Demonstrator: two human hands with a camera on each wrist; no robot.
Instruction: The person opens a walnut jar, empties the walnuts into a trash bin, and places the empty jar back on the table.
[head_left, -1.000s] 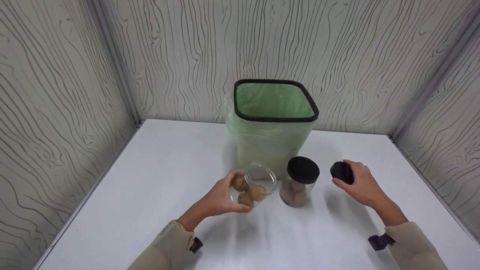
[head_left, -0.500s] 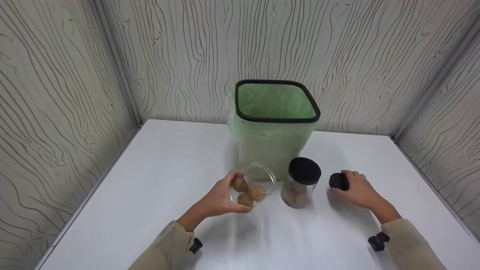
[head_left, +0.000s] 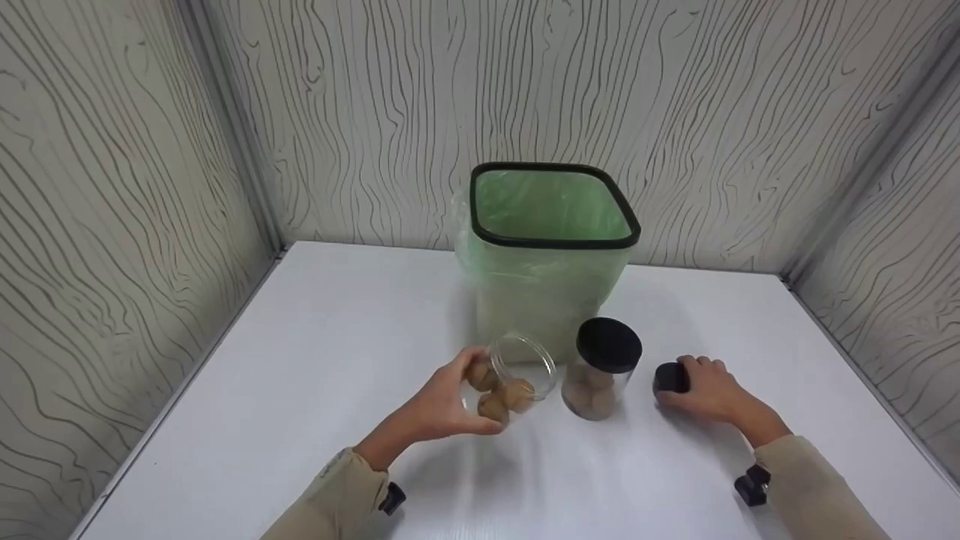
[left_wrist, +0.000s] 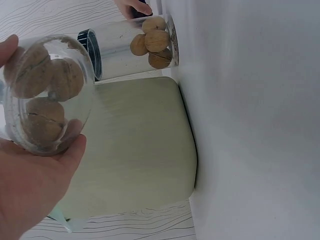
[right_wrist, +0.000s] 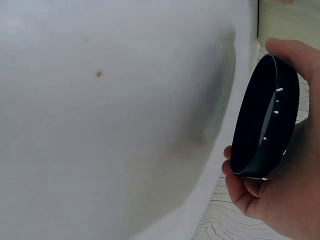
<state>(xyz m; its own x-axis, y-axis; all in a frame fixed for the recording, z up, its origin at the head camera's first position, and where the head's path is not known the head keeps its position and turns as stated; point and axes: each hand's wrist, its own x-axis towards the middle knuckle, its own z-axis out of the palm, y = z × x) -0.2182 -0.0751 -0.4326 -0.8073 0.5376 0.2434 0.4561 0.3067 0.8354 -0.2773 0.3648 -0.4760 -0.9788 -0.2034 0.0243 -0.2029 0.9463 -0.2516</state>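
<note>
My left hand grips a lidless clear jar, tilted with its mouth toward the upper right in the head view. Three walnuts show inside it. To its right stands a second, upright jar, capped with a black lid and holding several walnuts. Right of that jar, my right hand holds a loose black lid by its rim between thumb and fingers. The right wrist view shows this lid's hollow side facing the tabletop, with a gap and a shadow below it.
Behind the jars stands a pale green bin with a black rim and a green liner bag. It sits on the white table. Wood-patterned panels enclose the back and both sides.
My right hand has lowered the loose lid toward the table and slightly nearer to me. My left hand has kept the tilted jar in nearly the same place.
</note>
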